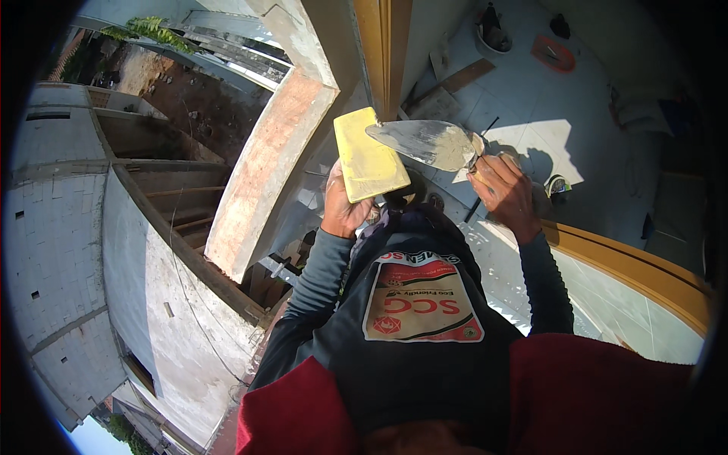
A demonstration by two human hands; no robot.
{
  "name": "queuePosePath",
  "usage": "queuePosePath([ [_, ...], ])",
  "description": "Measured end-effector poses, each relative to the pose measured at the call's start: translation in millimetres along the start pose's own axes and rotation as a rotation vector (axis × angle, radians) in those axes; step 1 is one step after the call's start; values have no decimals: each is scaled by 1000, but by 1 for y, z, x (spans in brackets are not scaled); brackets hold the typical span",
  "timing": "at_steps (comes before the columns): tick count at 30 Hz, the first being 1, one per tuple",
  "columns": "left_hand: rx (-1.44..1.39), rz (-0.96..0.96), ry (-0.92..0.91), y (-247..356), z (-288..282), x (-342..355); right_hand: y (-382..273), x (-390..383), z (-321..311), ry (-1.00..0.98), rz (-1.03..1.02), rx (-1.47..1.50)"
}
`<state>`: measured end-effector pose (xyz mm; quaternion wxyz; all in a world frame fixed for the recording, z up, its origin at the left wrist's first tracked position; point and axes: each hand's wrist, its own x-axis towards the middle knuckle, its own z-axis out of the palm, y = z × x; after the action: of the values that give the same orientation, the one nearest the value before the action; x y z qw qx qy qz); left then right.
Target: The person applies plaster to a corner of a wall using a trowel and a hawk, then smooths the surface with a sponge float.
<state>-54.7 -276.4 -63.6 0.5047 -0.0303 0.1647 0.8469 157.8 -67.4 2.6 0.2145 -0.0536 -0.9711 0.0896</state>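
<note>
A yellow rectangular plastering float (369, 155) is held up in front of me by my left hand (343, 203), its flat face turned upward and dusted with grey. Most of those fingers are hidden beneath it. My right hand (503, 189) is closed round the handle of a pointed trowel (432, 144). Grey mortar residue coats the trowel's blade, whose tip points left and reaches the float's upper right edge. Just beyond both tools stands a yellow-brown door frame post (384, 53).
A wide masonry ledge (265, 174) runs along my left, with a drop and unfinished walls (61, 197) beyond it. In the tiled room ahead right are a bucket (494, 36), an orange tub (553, 54) and loose boards (455, 82). A yellow-brown sill (629, 254) lies to my right.
</note>
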Motion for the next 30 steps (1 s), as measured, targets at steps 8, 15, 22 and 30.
queuePosePath([
  [8,205,-3,-94,32,6,-32,-18,1,56,187,246,177],
  [15,265,122,160,90,-46,-69,-67,10,125,-69,945,1963],
  [22,150,128,255,123,-63,-83,-90,43,182,-128,1045,2355],
  [30,222,193,294,129,-63,-93,-117,68,202,16,1093,2486],
])
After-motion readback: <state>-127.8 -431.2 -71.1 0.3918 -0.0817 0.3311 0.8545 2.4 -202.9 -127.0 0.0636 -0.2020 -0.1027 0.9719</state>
